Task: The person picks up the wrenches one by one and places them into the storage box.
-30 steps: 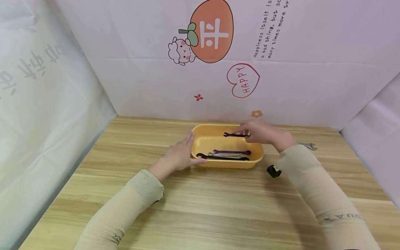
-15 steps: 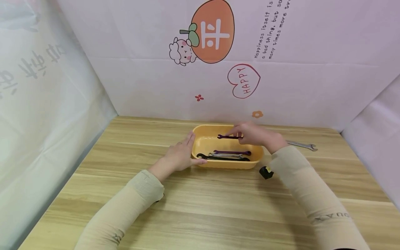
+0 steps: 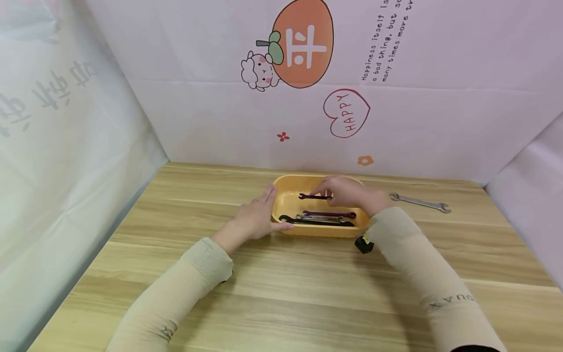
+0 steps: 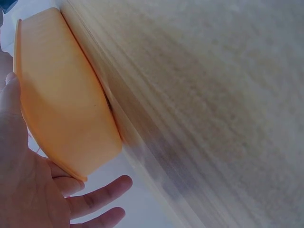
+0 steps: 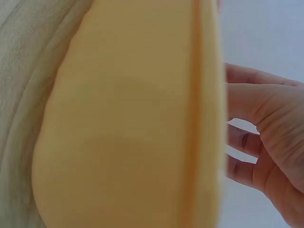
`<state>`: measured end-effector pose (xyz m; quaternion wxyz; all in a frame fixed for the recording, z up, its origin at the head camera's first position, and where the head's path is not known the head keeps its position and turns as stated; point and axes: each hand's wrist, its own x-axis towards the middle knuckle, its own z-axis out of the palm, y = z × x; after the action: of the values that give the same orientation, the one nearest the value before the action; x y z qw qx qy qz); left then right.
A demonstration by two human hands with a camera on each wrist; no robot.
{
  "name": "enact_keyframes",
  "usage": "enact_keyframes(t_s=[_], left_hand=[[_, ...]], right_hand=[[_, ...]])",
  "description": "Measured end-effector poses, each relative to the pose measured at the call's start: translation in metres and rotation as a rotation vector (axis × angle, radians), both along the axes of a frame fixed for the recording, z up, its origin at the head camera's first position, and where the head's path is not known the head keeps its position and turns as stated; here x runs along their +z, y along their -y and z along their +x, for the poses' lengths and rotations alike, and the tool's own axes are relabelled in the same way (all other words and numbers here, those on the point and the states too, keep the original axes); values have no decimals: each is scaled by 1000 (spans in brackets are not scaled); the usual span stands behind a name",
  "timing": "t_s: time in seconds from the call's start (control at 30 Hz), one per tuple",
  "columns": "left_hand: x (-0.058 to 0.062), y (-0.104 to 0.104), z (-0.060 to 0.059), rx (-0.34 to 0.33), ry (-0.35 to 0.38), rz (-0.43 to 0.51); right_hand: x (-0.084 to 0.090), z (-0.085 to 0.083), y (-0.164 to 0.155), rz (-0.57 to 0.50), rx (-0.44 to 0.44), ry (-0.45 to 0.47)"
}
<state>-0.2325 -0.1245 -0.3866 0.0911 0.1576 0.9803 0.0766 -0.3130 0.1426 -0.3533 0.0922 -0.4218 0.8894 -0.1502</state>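
My left hand (image 3: 255,215) rests against the left end of a yellow plastic basket (image 3: 325,230), thumb on the front rim and fingers stretched along the end. In the left wrist view two of its fingers (image 4: 102,195) spread out free of the basket wall (image 4: 66,90). Over the basket's inside, my right hand (image 3: 347,191) pinches a small dark purple wrench (image 3: 308,196), its open jaw end pointing left. Below it in the basket lie a purple wrench (image 3: 327,214), a silver wrench (image 3: 314,218) and a black wrench (image 3: 290,220). The right wrist view has the basket wall hiding the fingertips (image 5: 237,171).
Right of the basket, a silver double-ended wrench (image 3: 420,202) lies on the wooden table (image 3: 272,293). A small black block with a yellow mark (image 3: 364,244) is at the right wrist. A printed white sheet (image 3: 211,98) stands behind the table.
The right hand has moved left and slightly nearer with the dark purple wrench, over the middle of the basket, uncovering the silver wrench on the table. The left hand stays at the basket's end.
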Motion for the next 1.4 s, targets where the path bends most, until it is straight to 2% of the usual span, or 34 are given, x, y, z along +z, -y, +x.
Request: enact_keyframes(t_s=[0.4,0.63,1.03,1.2,1.4], left_hand=[[-1,0,0,3,-4,-3],[1,-1,0,3,3,-18],[2,-1,0,-3,-1,-8],[2,-1,0,3,2,1],[3,-1,1,3,6,-6]], right_hand=[[-16,-3,20,19,-8,37],[-24,-7,24,4,15,48],[-30,-6,34,50,-42,73],[-32,-4,38,59,-27,66],[-34,-4,41,48,-40,124]])
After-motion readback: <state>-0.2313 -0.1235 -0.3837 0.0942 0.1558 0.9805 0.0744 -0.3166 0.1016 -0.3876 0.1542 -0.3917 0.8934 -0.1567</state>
